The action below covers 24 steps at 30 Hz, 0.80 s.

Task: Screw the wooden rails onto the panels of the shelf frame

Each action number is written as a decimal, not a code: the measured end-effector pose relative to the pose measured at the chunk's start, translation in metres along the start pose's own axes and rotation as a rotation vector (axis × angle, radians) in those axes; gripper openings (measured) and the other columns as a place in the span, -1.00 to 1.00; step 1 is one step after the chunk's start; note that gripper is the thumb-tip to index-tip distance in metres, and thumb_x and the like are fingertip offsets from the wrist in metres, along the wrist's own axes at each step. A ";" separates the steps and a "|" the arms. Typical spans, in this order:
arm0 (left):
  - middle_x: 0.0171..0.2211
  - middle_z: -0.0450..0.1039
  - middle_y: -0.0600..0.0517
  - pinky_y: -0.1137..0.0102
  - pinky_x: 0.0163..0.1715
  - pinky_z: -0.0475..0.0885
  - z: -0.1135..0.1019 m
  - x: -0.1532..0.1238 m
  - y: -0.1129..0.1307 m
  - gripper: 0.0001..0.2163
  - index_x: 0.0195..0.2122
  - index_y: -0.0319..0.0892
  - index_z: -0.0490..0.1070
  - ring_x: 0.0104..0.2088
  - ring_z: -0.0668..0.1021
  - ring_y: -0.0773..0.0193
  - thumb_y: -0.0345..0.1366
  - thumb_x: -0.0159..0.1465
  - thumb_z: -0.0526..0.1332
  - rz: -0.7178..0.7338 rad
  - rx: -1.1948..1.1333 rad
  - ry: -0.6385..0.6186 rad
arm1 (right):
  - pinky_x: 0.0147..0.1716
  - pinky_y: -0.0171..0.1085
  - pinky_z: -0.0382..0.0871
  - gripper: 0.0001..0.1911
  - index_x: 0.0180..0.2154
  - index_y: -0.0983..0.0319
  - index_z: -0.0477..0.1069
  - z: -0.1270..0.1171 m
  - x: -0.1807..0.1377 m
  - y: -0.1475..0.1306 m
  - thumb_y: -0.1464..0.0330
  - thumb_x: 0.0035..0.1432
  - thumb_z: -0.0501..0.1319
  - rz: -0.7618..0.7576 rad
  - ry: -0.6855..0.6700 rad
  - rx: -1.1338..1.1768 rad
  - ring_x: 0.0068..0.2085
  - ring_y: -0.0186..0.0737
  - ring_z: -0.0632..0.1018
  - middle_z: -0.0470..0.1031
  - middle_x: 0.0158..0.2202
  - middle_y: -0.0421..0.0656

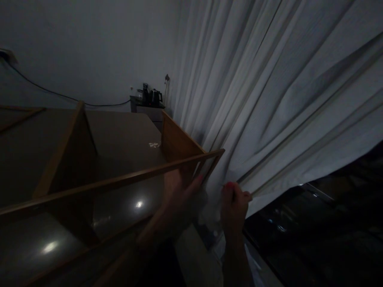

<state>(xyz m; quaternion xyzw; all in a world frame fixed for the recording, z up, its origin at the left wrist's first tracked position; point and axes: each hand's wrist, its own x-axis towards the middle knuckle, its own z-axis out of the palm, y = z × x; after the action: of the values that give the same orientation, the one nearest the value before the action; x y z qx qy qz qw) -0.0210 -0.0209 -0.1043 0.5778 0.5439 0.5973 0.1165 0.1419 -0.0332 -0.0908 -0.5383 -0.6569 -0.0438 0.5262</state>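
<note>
A long wooden-framed shelf unit with a dark, glossy panel spreads across the left and middle of the view. My left hand is beside its long front edge, close to the right corner. The thumb points toward that corner; the other fingers are smeared and dim, so their grip cannot be made out. Further right, my right hand is raised in front of the pale curtain, fingers curled into a pinch. A tiny thin tip shows at its fingertips, too small to name.
An upright wooden divider and an end board rise from the unit. Behind stands a small cabinet with a black kettle. A cable runs along the wall. Dark, shiny things lie at lower right.
</note>
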 end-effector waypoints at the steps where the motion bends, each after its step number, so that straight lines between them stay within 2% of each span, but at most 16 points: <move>1: -0.03 0.36 -0.16 0.12 0.05 0.32 0.002 0.011 -0.002 -0.47 0.01 -0.17 0.33 0.03 0.42 -0.06 0.14 0.19 0.22 0.064 0.045 0.046 | -0.21 -0.17 0.04 -0.47 -0.48 0.18 0.31 0.002 0.008 0.000 0.04 0.41 -0.12 -0.025 0.035 -0.035 -0.48 -0.27 0.33 0.34 -0.58 -0.30; 4: 0.22 0.19 -0.28 0.07 0.23 0.12 0.011 0.040 -0.002 -0.09 0.25 -0.20 0.10 0.25 0.25 -0.15 0.28 0.03 0.29 0.270 0.159 0.110 | -0.18 -0.14 0.01 -0.50 -0.43 0.18 0.33 0.015 0.030 -0.003 0.06 0.41 -0.12 -0.098 0.113 -0.104 -0.47 -0.26 0.36 0.36 -0.56 -0.29; 6: 0.33 0.05 -0.31 0.05 0.27 0.03 0.016 0.055 -0.001 0.02 0.32 -0.19 -0.01 0.33 0.15 -0.16 0.33 -0.01 0.28 0.374 0.240 0.074 | -0.16 -0.13 0.01 -0.52 -0.42 0.18 0.32 0.024 0.041 -0.005 0.07 0.40 -0.11 -0.116 0.149 -0.124 -0.45 -0.25 0.38 0.35 -0.55 -0.29; 9: 0.37 0.02 -0.28 0.02 0.29 -0.12 0.018 0.070 0.001 -0.06 0.30 -0.14 0.07 0.37 0.08 -0.15 0.33 0.02 0.25 0.493 0.327 0.017 | -0.14 -0.14 0.03 -0.53 -0.42 0.18 0.28 0.037 0.054 -0.006 0.09 0.41 -0.15 -0.071 0.187 -0.088 -0.45 -0.25 0.38 0.36 -0.53 -0.28; 12: 0.34 0.15 -0.19 0.01 0.30 -0.25 0.016 0.078 0.000 -0.25 0.20 -0.09 0.21 0.38 0.09 -0.09 0.27 0.10 0.24 0.578 0.359 -0.068 | -0.13 -0.14 0.09 -0.53 -0.40 0.17 0.25 0.048 0.070 -0.002 0.09 0.41 -0.21 0.063 0.267 0.034 -0.44 -0.23 0.40 0.38 -0.51 -0.25; 14: 0.27 0.28 -0.14 0.04 0.30 -0.27 0.016 0.079 -0.002 -0.37 0.11 -0.08 0.27 0.36 0.13 -0.04 0.23 0.15 0.22 0.600 0.358 -0.123 | -0.11 -0.14 0.11 -0.54 -0.38 0.17 0.25 0.054 0.082 0.002 0.11 0.41 -0.22 0.121 0.306 0.128 -0.38 -0.20 0.44 0.41 -0.47 -0.22; 17: 0.07 0.44 -0.10 0.08 0.27 -0.18 0.020 0.080 -0.003 -0.49 -0.03 -0.10 0.29 0.30 0.25 0.01 0.21 0.20 0.17 0.583 0.315 -0.146 | -0.06 -0.13 0.10 -0.55 -0.27 0.20 0.33 0.061 0.098 0.003 0.15 0.42 -0.22 0.067 0.322 0.170 -0.22 -0.15 0.48 0.48 -0.30 -0.13; 19: -0.04 0.46 -0.08 0.09 0.21 -0.07 0.023 0.081 -0.004 -0.52 -0.11 -0.11 0.28 0.24 0.31 0.01 0.20 0.22 0.15 0.572 0.274 -0.156 | -0.03 -0.09 0.05 -0.52 -0.19 0.20 0.40 0.064 0.105 0.002 0.17 0.43 -0.22 0.014 0.309 0.092 -0.19 -0.14 0.47 0.49 -0.26 -0.12; 22: -0.10 0.45 -0.10 0.09 0.08 0.05 0.026 0.083 -0.005 -0.55 -0.15 -0.13 0.26 0.14 0.38 0.00 0.18 0.24 0.12 0.576 0.269 -0.169 | -0.02 -0.04 -0.02 -0.49 -0.27 0.18 0.44 0.068 0.108 0.001 0.20 0.43 -0.23 -0.047 0.225 -0.035 -0.28 -0.16 0.47 0.49 -0.38 -0.18; 24: -0.08 0.43 -0.11 0.10 0.01 0.08 0.026 0.085 -0.006 -0.57 -0.16 -0.13 0.25 0.08 0.40 0.01 0.16 0.26 0.08 0.582 0.307 -0.166 | -0.05 -0.04 0.00 -0.51 -0.37 0.20 0.37 0.072 0.107 0.003 0.21 0.42 -0.22 -0.100 0.191 -0.066 -0.36 -0.19 0.45 0.45 -0.46 -0.21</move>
<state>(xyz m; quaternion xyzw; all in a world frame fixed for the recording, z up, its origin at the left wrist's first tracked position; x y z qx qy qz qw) -0.0283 0.0599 -0.0680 0.7663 0.4286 0.4674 -0.1032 0.1118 0.0833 -0.0450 -0.5151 -0.6281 -0.1426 0.5656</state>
